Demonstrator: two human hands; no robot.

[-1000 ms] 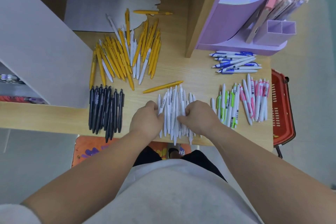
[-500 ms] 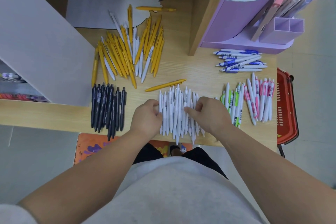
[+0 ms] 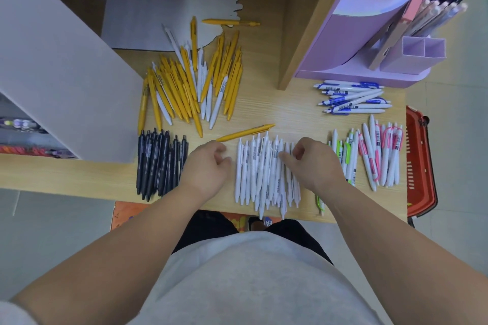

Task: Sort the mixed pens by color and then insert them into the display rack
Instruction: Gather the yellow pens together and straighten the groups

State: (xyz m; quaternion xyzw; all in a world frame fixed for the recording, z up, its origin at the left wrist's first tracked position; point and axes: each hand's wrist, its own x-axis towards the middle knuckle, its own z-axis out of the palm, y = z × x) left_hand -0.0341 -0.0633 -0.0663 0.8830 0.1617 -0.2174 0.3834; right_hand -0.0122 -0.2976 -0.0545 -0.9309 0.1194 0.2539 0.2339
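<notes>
White pens [image 3: 266, 171] lie side by side in a loose row at the near edge of the table [image 3: 290, 113], and a few ends poke out past that edge. Our left hand [image 3: 208, 166] rests on the wood just beside the row's left side. Its fingers are curled in toward the palm and we see nothing in them. Our right hand [image 3: 311, 163] sits on the right part of the row, fingers bent and thumb stretched leftward across the barrels. Whether it pinches a pen we cannot tell.

One yellow pen [image 3: 245, 132] lies slanted just beyond the row, its lower end near our left knuckles. Black pens [image 3: 158, 161] are grouped to the left of our left hand. Farther back is the yellow heap [image 3: 184, 87], with several white pens mixed in. Green-clip pens [image 3: 346, 158] lie just right of our right hand, partly under the wrist, and pink-clip pens [image 3: 380, 153] lie next to them. Blue-clip pens [image 3: 353, 97] lie crosswise farther back, in front of the lilac rack [image 3: 343, 42]. That rack holds blue, dark and pale pens at a tilt. A red basket [image 3: 420, 166] sits off the table's right edge.
</notes>
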